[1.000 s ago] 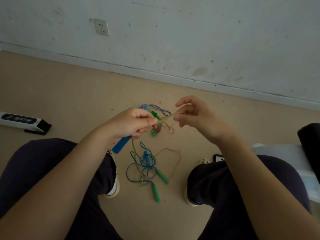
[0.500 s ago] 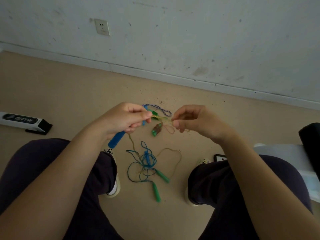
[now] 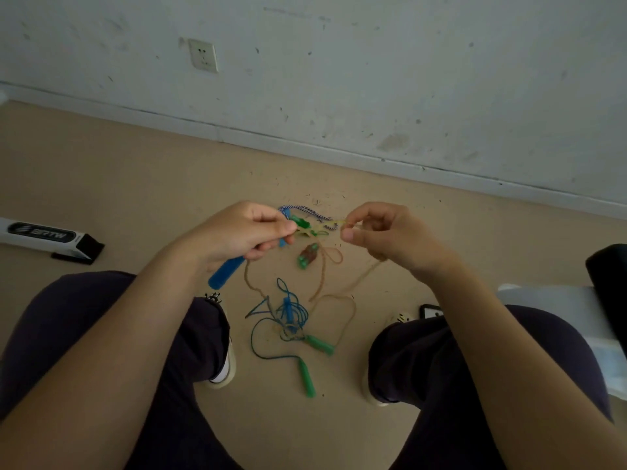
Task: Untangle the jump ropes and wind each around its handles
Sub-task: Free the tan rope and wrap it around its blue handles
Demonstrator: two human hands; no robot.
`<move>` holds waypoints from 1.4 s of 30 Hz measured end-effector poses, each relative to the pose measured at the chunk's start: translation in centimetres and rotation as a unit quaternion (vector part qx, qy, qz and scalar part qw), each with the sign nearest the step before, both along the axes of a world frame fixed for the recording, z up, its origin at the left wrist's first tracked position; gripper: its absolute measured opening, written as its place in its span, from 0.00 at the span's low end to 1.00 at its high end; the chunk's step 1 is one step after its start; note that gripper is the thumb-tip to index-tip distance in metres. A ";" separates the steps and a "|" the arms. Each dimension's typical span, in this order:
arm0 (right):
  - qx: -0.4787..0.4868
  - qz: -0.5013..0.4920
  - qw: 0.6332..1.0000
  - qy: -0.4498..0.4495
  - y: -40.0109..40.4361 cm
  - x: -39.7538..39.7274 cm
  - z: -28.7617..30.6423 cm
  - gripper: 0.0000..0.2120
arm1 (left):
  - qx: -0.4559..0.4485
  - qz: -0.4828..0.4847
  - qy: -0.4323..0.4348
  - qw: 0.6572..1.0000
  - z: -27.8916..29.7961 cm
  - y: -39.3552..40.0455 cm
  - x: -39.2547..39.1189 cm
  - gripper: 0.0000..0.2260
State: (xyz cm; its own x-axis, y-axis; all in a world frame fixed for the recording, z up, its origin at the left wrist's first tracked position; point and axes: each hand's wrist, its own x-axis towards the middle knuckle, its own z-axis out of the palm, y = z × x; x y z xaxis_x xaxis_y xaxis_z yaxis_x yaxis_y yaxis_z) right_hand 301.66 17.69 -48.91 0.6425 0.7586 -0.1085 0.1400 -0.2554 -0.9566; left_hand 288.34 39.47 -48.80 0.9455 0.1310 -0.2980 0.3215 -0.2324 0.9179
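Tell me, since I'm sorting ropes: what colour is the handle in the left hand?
Blue handle, gripped by the left hand; head view.

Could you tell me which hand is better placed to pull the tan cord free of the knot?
Probably the right hand: it already pinches the tan cord, while the left hand grips the blue handle.

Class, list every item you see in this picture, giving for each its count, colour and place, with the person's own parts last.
blue handle: 1, blue, gripped in left hand
striped cord: 1, blue-white, between the hands
tan rope: 1, tan, hanging to floor
blue rope: 1, blue, tangled on floor
green handles: 2, green, on floor
wall socket: 1, white, on wall
box: 1, white-black, floor at left
left hand: 1, holding handle
right hand: 1, pinching yellowish strand
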 end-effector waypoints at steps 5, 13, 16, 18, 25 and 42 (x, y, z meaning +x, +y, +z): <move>-0.045 0.075 0.996 0.027 1.6 -1.7 -1.1 0.12 | -0.018 -0.019 -0.001 1.000 -1.2 -3.5 0.8 0.09; -0.038 -0.038 0.997 -0.052 -0.4 0.9 0.0 0.05 | -0.001 -0.018 0.003 1.000 -0.5 -0.2 0.5 0.09; -0.016 -0.024 0.999 -0.032 -0.5 0.9 -0.3 0.05 | 0.015 -0.022 0.003 1.000 -0.9 -0.7 0.6 0.07; -0.008 0.014 1.000 0.005 0.1 -0.1 -0.3 0.08 | 0.015 -0.025 -0.001 1.000 -1.1 -1.6 0.8 0.07; -0.076 0.063 0.995 -0.030 1.5 -1.6 -0.8 0.14 | -0.029 -0.035 0.015 0.999 -1.3 -2.9 1.2 0.09; -0.011 0.012 0.999 0.040 1.4 -1.8 -1.2 0.28 | -0.027 -0.053 0.014 0.998 -1.1 -3.4 1.3 0.12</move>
State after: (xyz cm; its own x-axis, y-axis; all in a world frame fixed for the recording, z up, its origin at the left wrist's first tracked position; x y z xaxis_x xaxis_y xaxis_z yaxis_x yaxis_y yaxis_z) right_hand 299.89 19.13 -50.07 0.6123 0.7709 -0.1758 0.0704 -0.2746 -0.9590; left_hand 289.61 36.09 -49.95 0.9441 0.0139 -0.3293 0.3243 -0.2168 0.9208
